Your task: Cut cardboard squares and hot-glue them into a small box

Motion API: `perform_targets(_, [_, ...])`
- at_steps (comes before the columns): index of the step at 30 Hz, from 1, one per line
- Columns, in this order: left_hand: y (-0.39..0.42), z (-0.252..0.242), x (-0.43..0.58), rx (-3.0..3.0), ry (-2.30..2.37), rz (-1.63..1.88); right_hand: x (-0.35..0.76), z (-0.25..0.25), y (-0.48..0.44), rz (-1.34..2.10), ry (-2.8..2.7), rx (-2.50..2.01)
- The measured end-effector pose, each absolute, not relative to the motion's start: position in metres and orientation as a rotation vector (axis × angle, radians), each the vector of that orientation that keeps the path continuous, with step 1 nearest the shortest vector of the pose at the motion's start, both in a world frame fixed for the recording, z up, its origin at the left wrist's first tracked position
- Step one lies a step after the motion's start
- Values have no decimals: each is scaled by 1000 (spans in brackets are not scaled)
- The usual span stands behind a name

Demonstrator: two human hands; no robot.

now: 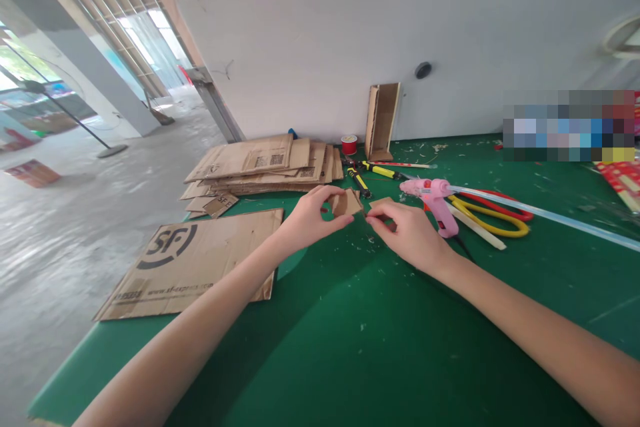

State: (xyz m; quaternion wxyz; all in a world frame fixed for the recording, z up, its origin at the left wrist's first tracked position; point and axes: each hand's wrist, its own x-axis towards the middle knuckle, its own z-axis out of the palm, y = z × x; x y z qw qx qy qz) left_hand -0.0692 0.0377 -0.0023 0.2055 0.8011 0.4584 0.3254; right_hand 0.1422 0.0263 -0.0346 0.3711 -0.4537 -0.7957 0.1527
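Observation:
My left hand (314, 219) is closed on a small piece of cardboard (346, 203), with the thumb below it and the fingers behind. Just to the right, my right hand (411, 235) makes a pinch close to the piece's right edge. Something small and dark shows at those fingertips, too small to name. Another bit of cardboard (381, 202) shows just behind the right fingers. Beyond the hands lie pliers with yellow and black handles (358, 181). A pink glue gun (434, 199) with a long clear glue stick (545, 215) rests to the right.
A flat cardboard sheet marked SF (225, 247) lies at the left. Behind it is a stack of cardboard (240, 163). Near the wall stand a red spool (349, 144) and a narrow open cardboard box (385, 121). Scissors with red and yellow handles (500, 221) lie right on the green table (340, 360).

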Motion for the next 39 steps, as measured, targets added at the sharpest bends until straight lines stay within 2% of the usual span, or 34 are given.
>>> perform_targets(7, [45,-3,-73,1747,1155,886,145,-43,34,662,-1981,-1252])
perform_targets(13, [45,-2,-73,1469,1033,849,142,-41,32,666,-1984,-1300])
perform_targets(24, [45,-3,-75,1292,943,858,146,-40,32,496,-2109,-1293])
perform_targets(27, [47,-3,-77,1263,940,895,145,-37,27,431,-2258,-1291])
perform_targets(32, [51,-3,-78,1270,1064,1049,135,-21,8,137,-2574,-1186])
perform_targets(35, [55,-7,-79,1427,1234,1126,131,-12,-3,136,-2789,-1075])
perform_targets(39, [56,-11,-80,1774,1364,1112,157,-14,-1,66,-2695,-1475])
